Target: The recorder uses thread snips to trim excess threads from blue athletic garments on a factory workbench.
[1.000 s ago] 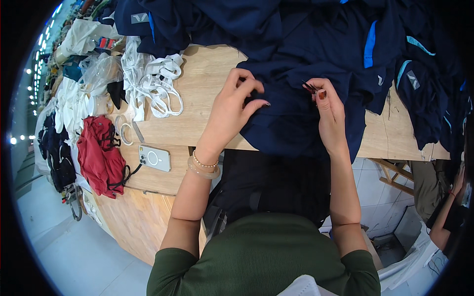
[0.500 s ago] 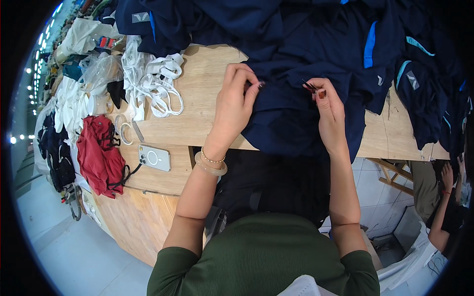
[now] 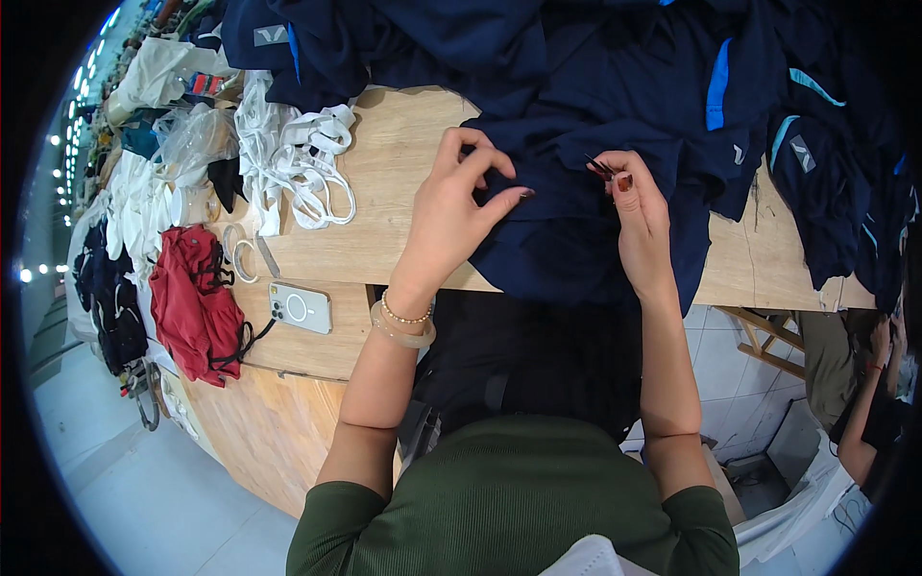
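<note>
A dark navy garment (image 3: 576, 240) lies spread over the front edge of the wooden table (image 3: 394, 154). My left hand (image 3: 456, 206) pinches its fabric at the left side, thumb and fingers closed on a fold. My right hand (image 3: 639, 206) rests on the same garment and holds a small dark thread snipper (image 3: 601, 169) between its fingertips. More navy garments with blue stripes (image 3: 715, 86) are heaped behind and to the right.
White cords (image 3: 298, 158) lie left of my left hand. A phone (image 3: 300, 308) sits on a lower shelf next to a red cloth bundle (image 3: 197, 302). Bagged clothes line the far left. Another person's arm (image 3: 869, 422) shows at the right edge.
My left hand slid slightly up and left along the navy garment and pinched the fabric. My right hand with the snipper stayed in place.
</note>
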### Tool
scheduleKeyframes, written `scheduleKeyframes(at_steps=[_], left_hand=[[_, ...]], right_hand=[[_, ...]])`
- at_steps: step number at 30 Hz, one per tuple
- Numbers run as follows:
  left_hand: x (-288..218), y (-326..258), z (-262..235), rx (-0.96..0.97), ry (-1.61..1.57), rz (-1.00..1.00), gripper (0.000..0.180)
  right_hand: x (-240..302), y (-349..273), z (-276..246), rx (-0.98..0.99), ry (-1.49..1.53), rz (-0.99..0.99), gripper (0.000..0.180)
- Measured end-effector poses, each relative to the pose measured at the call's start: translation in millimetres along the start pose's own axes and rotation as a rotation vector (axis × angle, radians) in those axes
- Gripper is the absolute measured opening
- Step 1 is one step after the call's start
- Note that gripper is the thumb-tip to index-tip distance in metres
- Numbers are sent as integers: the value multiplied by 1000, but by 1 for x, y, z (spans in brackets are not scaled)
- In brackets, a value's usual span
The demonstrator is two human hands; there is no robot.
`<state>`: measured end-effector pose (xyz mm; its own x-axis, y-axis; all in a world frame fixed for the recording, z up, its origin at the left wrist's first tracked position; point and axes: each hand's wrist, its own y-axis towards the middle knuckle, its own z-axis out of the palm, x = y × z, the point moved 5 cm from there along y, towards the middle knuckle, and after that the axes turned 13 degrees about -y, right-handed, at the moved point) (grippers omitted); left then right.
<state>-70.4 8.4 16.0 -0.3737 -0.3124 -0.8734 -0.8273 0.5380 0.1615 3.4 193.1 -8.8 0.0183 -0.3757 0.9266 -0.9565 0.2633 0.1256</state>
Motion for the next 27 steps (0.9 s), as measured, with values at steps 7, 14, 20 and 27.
scheduleKeyframes(at_steps=[7, 14, 20, 27], left_hand=[[23, -2, -5, -280, -698, -337, 14], [-1, -2, 3, -87, -65, -201, 11], [8, -3, 1, -112, -57, -191, 7], [10, -3, 5, -122, -29, -229, 4]], right_hand=[[2, 0, 0, -3, 8, -18, 28], [9, 0, 1, 15, 10, -17, 19], [25, 0, -2, -28, -173, -70, 19], [28, 0, 3, 23, -476, -94, 20]])
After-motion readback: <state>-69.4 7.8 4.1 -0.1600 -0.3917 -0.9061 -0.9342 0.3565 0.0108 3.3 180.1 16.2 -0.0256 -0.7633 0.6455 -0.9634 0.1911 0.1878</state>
